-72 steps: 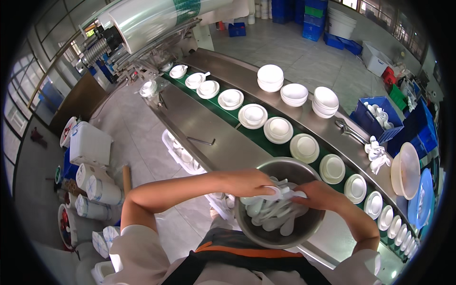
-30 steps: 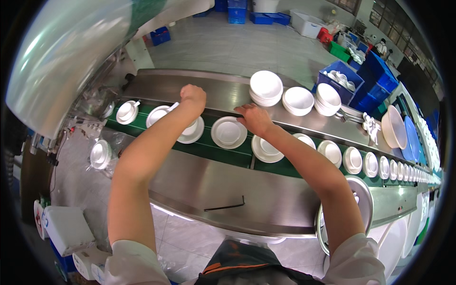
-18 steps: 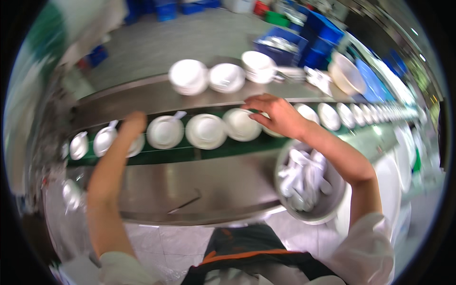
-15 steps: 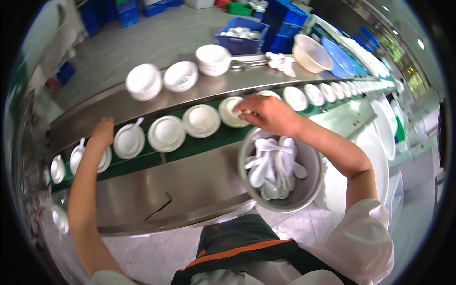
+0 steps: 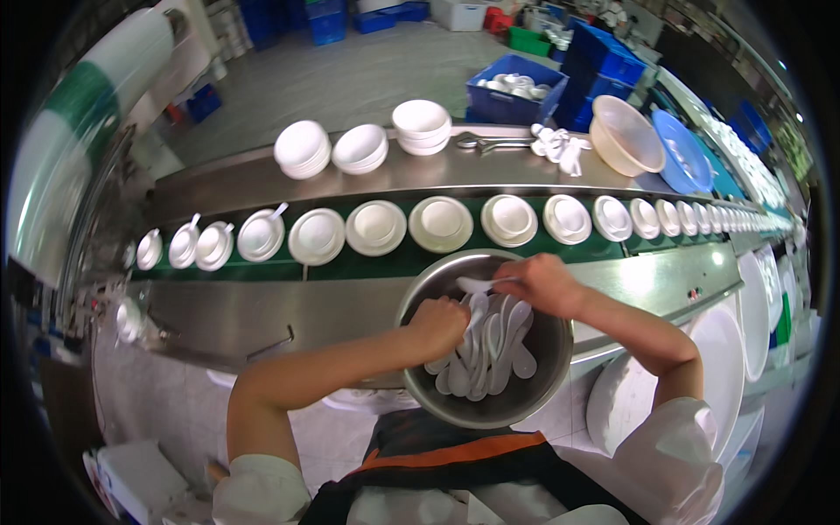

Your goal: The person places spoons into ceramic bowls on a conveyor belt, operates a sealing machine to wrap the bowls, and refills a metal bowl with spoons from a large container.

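A deep metal bowl (image 5: 553,385) in front of me holds a heap of white soup spoons (image 5: 494,346). My right hand (image 5: 544,285) pinches the handle of a white soup spoon (image 5: 474,285) above the bowl's far side. Over the left part of the heap, my left hand (image 5: 440,327) is closed, fingers pointing down; what it grips, if anything, is hidden. Beyond the bowl, a green conveyor belt (image 5: 337,272) carries a long row of plates with small bowls on them, such as this set (image 5: 440,223). Several sets at the left end have a spoon in them.
On the steel shelf behind the belt stand three stacks of white bowls (image 5: 303,150), metal utensils (image 5: 494,143), a cream basin (image 5: 626,136) and a blue basin (image 5: 682,153). A thin bent rod (image 5: 271,343) lies on the steel counter. A blue crate (image 5: 516,90) of white dishes stands beyond.
Both hands have come off the belt to the metal bowl; the left swung in from the far left. The right hand has picked up a spoon. The view has shifted.
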`<state>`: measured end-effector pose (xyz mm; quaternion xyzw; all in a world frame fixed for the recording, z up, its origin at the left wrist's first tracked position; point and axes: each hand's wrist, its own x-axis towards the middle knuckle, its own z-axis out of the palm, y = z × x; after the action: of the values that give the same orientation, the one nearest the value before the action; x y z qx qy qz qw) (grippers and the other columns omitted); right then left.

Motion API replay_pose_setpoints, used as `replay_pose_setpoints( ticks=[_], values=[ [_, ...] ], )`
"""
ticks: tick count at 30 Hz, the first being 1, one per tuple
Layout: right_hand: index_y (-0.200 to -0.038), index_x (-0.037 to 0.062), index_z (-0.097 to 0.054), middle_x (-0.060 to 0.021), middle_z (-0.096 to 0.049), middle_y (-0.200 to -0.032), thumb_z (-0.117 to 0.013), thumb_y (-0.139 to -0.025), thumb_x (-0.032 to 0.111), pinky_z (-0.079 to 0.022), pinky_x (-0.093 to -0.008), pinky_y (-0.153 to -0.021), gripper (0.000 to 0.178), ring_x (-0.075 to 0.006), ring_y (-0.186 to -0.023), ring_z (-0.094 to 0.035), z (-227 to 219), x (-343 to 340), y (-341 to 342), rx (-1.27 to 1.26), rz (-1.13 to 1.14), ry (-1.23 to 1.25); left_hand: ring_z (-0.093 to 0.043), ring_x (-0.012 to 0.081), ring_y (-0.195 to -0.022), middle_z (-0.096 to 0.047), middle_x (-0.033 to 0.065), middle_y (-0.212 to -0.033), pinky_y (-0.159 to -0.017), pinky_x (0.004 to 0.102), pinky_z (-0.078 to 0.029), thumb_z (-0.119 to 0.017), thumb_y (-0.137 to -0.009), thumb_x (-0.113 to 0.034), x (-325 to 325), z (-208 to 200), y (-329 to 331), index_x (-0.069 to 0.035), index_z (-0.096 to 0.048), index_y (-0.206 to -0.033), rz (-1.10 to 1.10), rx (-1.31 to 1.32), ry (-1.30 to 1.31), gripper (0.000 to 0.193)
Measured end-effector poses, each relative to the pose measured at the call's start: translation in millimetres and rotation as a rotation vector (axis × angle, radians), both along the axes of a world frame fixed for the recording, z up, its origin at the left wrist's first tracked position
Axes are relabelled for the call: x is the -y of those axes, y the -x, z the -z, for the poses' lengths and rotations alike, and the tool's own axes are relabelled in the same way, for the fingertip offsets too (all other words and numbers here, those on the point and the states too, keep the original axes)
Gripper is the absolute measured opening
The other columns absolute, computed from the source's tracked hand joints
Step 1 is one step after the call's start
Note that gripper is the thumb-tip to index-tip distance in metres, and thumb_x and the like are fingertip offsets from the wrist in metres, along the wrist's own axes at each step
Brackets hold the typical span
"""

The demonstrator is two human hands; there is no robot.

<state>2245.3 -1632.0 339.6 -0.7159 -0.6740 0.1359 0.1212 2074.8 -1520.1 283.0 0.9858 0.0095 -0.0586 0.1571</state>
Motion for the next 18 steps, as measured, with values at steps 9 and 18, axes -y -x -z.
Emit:
replay_pose_setpoints(
  ticks=[9, 18],
  values=[
    [-0.093, 0.0036, -0.062, -0.0093, -0.06, -0.069, -0.054, -0.08, 0.015, -0.049, -0.0283, -0.055, 0.019, -0.0173, -0.057, -0.059, -31.7, -75.6, -1.7, -0.429, -0.019, -0.195, -0.055, 0.0344, -0.072, -0.057, 0.0144, -0.076, -0.06, 0.0451, -0.041, -0.054, -0.069, -0.009, 12.5, 2.2, 20.0, -0.006, -0.05, -0.075, -0.117, 0.106, 0.295, 0.008],
    [-0.078, 0.005, -0.059, -0.0153, -0.06, -0.079, -0.054, -0.069, 0.011, -0.05, -0.0395, -0.062, 0.012, -0.0293, -0.069, -0.061, 83.7, -203.0, 4.5, 0.283, -0.167, -0.253, -0.051, 0.0047, -0.07, -0.056, -0.0007, -0.078, -0.062, 0.0211, -0.043, -0.058, -0.075, -0.006, -80.2, -52.9, 53.1, -0.003, -0.052, -0.093, -0.317, 0.319, 0.99, 0.019]
  ],
)
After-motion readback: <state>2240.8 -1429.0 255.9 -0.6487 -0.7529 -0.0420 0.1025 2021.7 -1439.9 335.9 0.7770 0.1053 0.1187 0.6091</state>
